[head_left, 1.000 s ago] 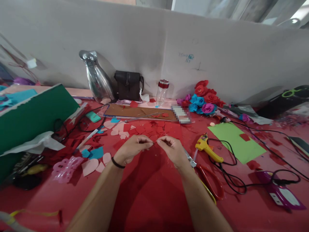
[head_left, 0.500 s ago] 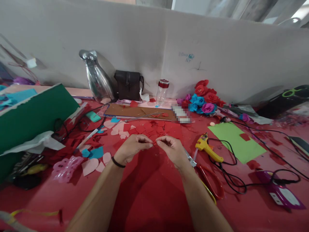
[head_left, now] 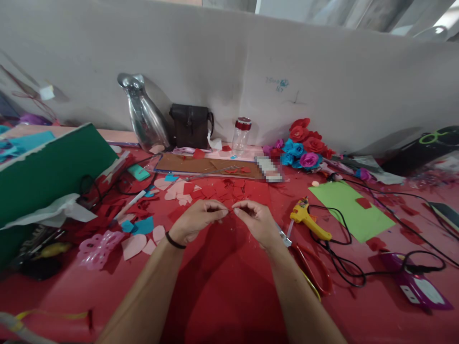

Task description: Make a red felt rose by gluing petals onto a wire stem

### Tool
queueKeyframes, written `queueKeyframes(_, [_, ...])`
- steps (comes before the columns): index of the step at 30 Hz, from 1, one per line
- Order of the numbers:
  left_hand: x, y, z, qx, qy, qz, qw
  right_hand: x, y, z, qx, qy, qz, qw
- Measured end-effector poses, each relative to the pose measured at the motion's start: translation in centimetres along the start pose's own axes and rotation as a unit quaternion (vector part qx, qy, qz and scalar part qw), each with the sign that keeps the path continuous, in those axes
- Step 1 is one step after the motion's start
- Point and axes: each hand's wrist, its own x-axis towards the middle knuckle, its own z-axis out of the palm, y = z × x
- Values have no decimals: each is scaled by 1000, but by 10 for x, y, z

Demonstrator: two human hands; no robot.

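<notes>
My left hand, with a black band at the wrist, is closed in a pinch of thumb and fingertips over the middle of the red table. Just to its right, my right hand makes a like pinch, its fingertips almost meeting the left ones. Something small and dark red seems to lie between the fingertips, too small to make out. Beyond both hands is a spread of red paper pieces. Pink paper pieces lie beyond my left hand.
A yellow glue gun and red-handled scissors lie right of my right hand, near a green sheet. Paper roses, a jar, a black bag and a steel jug stand along the back.
The hands have hardly moved. The fingertips of my left hand have shifted very slightly, and a further finger shows below them.
</notes>
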Motion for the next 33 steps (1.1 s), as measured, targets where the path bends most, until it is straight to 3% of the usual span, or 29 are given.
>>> queueKeyframes(10, [1, -2, 0, -21, 32, -18, 999, 0, 3, 0, -3, -11, -18, 1000])
queueKeyframes(15, [3, -3, 4, -49, 62, 3, 997, 0, 2, 1, 20, 6, -22, 1000])
queueKeyframes(20, [5, -4, 8, -196, 98, -4, 976, 0, 5, 6, 75, 59, -32, 995])
queueKeyframes(26, [7, -6, 16, -351, 123, -34, 928, -5, 5, 25, 81, -18, -17, 996])
queueKeyframes(29, [7, -9, 22, -356, 123, -30, 926, -7, 2, 31, 61, -9, -24, 998])
queueKeyframes(33, [4, -8, 23, -310, 118, -3, 944, -7, 0, 29, 43, -5, -28, 999])
